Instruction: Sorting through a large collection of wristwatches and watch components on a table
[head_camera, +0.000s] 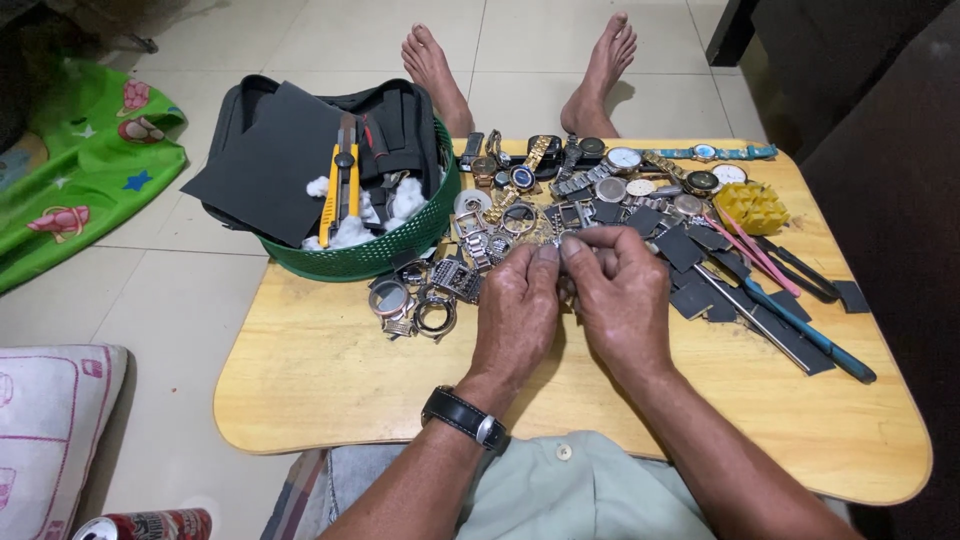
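The fingers (549, 254) of both hands meet in the middle, pinched on a small metal watch part (583, 243). The left hand (518, 315) and the right hand (622, 300) hold it together, just above the counter (330, 380). The part is mostly hidden by the fingertips, so I cannot tell just what piece it is. It looks like the work on this one piece is in the middle, not finished, since both hands are gripping it tight.

The left wrist has a black wristwatch (463, 417) on it.

Just beside the hands lies a heap of watch cases and bands (440, 290). Behind the hands there are more watches (620, 160) in a row, and many small dark squares (690, 250). These all lie loose and apart, so a lot seems left to do.

To the right lie long tools (800, 330) and a yellow block (752, 206). To the left, a green basket (350, 260) sits on the counter's edge. It holds a black bag (270, 150), a yellow cutter knife (342, 180) and white cotton bits (405, 198).

Two bare feet (520, 70) rest on the floor past the counter.
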